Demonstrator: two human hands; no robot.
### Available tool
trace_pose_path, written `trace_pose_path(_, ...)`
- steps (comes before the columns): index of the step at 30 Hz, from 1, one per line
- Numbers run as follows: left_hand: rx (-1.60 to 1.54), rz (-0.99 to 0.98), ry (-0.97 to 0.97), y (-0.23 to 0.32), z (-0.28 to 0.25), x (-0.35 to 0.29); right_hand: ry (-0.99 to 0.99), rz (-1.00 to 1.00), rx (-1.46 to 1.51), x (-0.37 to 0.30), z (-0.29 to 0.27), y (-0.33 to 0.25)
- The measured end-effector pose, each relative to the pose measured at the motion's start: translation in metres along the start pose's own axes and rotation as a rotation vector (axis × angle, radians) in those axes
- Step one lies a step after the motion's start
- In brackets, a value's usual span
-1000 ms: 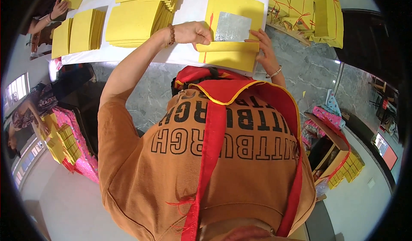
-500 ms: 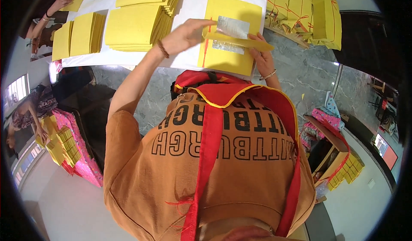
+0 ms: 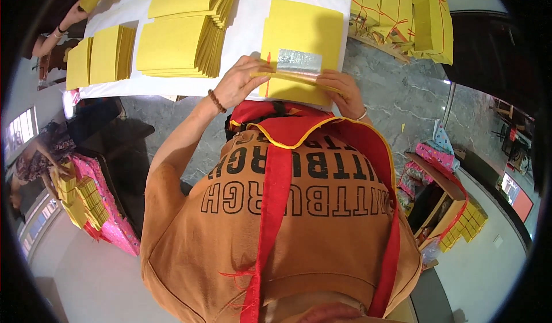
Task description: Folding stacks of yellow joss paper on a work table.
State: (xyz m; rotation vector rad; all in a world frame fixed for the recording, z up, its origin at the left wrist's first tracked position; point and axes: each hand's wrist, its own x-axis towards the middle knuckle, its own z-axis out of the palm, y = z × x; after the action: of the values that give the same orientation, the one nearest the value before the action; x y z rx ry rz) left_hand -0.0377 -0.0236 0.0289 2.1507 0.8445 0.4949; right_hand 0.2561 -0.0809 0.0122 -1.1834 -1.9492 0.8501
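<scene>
A yellow sheet of paper (image 3: 294, 80) is lifted in a narrow fold near the table's front edge. At its left end my left hand (image 3: 237, 83) is closed, thumb and fingers pinching it. My right hand (image 3: 345, 91) grips the right end in the same way. Beneath and beyond the fold lies flat yellow paper (image 3: 305, 27) with a silver foil patch (image 3: 299, 61) on it; the fold hides the patch's near edge. A red mark (image 3: 268, 58) runs down the paper's left side, beside my left fingers.
Stacks of yellow paper (image 3: 172, 46) cover much of the white table (image 3: 244, 24). To the right stand tied yellow bundles (image 3: 397, 7). Another person's hand (image 3: 73, 15) holds yellow paper at far left. More yellow bundles (image 3: 92, 202) sit on a pink cover (image 3: 118, 225).
My left hand has come down and to the right, from the open paper onto the fold's left end. The fold now lies lower and closer to me, held by both hands.
</scene>
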Motion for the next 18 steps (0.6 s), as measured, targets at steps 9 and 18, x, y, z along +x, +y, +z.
trace_pose_path(9, -0.324, -0.447, 0.248, -0.003, 0.028, 0.011, 0.132, 0.559, 0.084, 0.015, 0.017, 0.003)
trace_pose_path(18, -0.240, -0.596, 0.331, -0.026, 0.034, 0.033, 0.302, 0.543, -0.152, 0.040, 0.020, -0.007)
